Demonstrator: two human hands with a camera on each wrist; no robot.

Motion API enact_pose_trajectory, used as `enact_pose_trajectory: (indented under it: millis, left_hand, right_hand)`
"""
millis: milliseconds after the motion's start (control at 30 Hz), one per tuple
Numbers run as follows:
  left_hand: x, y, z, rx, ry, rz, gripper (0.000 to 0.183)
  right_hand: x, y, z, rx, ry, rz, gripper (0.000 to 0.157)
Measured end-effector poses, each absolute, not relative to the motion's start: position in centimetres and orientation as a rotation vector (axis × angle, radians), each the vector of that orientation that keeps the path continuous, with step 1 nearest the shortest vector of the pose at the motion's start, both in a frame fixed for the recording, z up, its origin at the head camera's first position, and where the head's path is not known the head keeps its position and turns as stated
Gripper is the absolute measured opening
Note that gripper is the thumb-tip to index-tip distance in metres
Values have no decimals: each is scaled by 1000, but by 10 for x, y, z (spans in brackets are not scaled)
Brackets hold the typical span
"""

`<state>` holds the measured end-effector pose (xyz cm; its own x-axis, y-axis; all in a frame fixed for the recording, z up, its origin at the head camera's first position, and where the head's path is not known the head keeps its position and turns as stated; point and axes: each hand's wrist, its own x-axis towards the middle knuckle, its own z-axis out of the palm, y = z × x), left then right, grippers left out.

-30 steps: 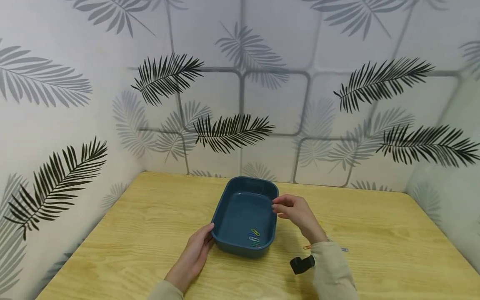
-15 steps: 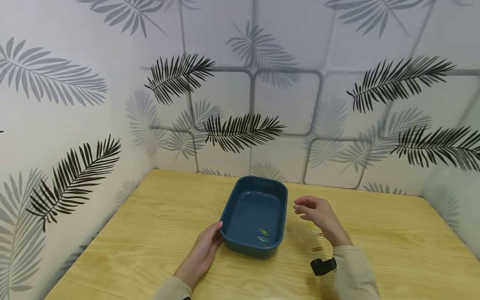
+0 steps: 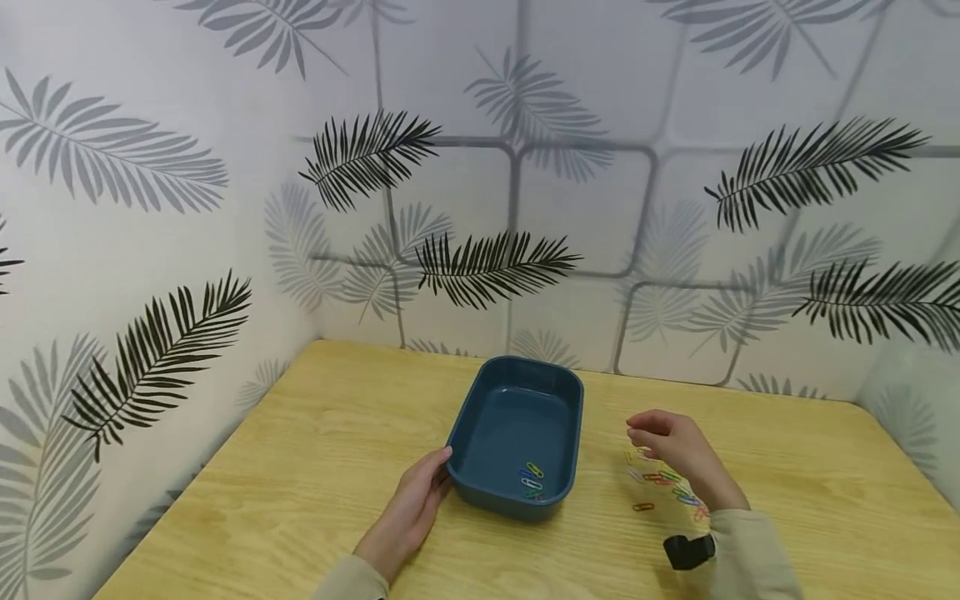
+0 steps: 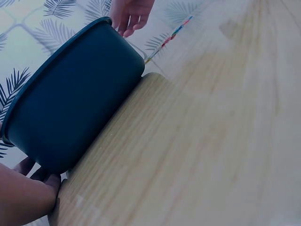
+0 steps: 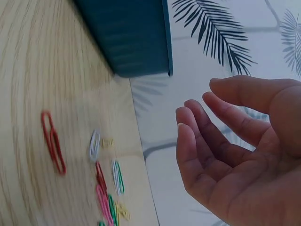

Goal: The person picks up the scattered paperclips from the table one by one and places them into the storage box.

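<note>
Paper clips, assorted colours: within blue bin, near end. Loose clips: on table. Left hand: grips bin corner. Right hand: empty, fingers loosely curved.

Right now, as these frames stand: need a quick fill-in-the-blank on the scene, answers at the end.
1. The left grip holds the blue container at its near ____ corner.
2. The right grip holds ____.
3. Loose paper clips lie on the table to the container's ____.
4. The clips inside lie toward its ____ end.
Missing: left; nothing; right; near.
</note>
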<state>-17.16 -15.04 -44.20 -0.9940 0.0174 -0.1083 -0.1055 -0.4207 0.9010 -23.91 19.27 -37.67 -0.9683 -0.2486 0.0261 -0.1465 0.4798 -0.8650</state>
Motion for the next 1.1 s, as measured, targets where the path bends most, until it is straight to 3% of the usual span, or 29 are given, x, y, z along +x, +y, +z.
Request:
enact_pose_trajectory:
  millis: [433,833,1100]
  left_hand:
    - [-172,-142,-440,-127,1658,2564,58]
    - [-170,-143,-443,-186,1669,2598,55]
    - [-170,-143,-441,-146,1667,2581,58]
  right_hand:
    - [-236,236,-384,-270,2731,-1347,34]
    - [-246,240,-397,-259,2865,-1020,27]
    - [-244,238,-401,-237,2867,-986,33]
